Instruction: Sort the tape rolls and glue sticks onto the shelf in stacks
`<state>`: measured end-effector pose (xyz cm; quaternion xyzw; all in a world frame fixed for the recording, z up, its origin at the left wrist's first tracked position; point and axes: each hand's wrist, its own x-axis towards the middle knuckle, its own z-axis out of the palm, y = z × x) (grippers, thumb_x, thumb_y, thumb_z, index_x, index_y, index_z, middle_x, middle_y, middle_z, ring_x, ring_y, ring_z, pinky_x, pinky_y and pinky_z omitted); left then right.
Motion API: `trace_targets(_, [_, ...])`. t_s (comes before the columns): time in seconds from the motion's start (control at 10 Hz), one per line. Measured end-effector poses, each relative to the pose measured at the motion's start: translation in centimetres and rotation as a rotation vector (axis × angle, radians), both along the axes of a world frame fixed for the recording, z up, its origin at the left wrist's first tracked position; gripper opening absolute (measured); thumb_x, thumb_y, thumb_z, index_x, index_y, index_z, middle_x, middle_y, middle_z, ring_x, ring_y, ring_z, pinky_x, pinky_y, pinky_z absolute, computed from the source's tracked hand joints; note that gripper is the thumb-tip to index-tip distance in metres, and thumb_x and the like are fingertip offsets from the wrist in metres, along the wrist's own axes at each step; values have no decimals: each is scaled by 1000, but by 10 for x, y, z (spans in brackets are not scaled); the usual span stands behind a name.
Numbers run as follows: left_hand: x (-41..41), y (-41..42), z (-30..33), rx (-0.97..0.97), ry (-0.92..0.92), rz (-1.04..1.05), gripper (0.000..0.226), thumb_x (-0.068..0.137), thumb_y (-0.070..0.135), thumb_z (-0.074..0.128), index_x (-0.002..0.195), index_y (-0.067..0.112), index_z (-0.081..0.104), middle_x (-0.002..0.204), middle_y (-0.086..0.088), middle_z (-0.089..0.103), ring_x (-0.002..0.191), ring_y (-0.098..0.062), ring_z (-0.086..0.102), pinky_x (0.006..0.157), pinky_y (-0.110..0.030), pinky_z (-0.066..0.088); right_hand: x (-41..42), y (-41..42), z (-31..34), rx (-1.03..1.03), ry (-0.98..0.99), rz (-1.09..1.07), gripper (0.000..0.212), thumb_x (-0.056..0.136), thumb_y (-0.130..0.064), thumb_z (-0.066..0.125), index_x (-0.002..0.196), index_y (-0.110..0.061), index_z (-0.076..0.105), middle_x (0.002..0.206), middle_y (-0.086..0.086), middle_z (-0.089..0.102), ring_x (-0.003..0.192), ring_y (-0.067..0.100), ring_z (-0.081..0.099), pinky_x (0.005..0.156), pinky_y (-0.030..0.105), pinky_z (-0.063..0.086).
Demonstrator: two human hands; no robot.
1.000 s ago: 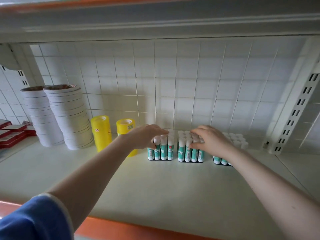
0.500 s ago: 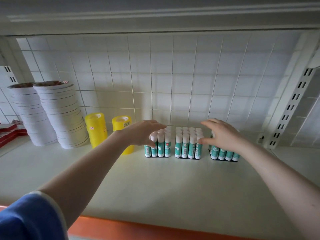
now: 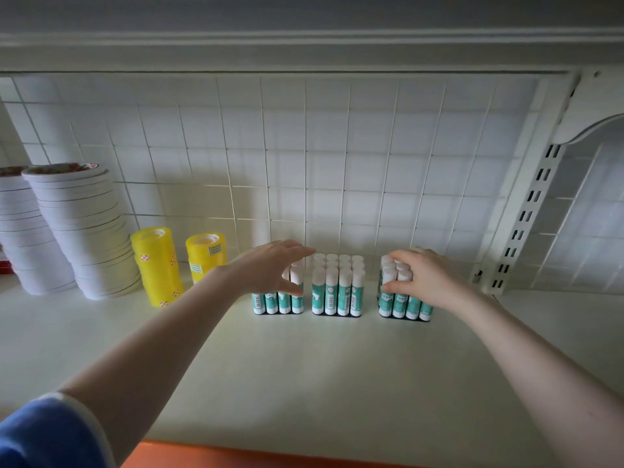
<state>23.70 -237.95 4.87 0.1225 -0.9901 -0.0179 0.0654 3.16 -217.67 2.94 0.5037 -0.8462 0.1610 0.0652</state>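
Three blocks of teal-and-white glue sticks stand upright on the white shelf point(image 3: 304, 376). My left hand point(image 3: 270, 268) grips the left block point(image 3: 277, 302), thumb on its front and fingers over the caps. The middle block point(image 3: 337, 288) stands free between my hands. My right hand point(image 3: 422, 275) grips the right block point(image 3: 403, 304), thumb on its front and fingers over the top. To the left stand a tall yellow tape stack point(image 3: 157, 265), a shorter yellow tape stack point(image 3: 206, 253) and two tall white tape stacks point(image 3: 84, 231).
A white wire grid point(image 3: 304, 163) backs the shelf. A slotted white upright point(image 3: 526, 214) bounds it on the right. Red items point(image 3: 5, 265) lie at the far left. An orange strip point(image 3: 270, 457) runs along the shelf's front edge, and another shelf hangs overhead.
My right hand has shifted from the middle block to the right block and now grips it. That block stands farther right, with a wider gap. My left hand stays on the left block.
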Motion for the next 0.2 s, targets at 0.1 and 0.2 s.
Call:
trace_targets(0.1, [4,8,3,7,-5,29,77,83,40,66,146,25,25,147,3,33,130,-15,34,103,-32,35,1,1,-1,-11,-16,7,64,75,-50,70,129,-22,51,118,1,56,113,23,48,91,31,35])
trace_targets(0.2, [8,13,6,-14,20,41,76,84,43,63,147,27,23,149,4,30,133,-14,31,103,-30,33,-1,0,-4,-30,20,28,62,76,-52,69,125,-18,52,114,1,56,109,23,50,86,30,35])
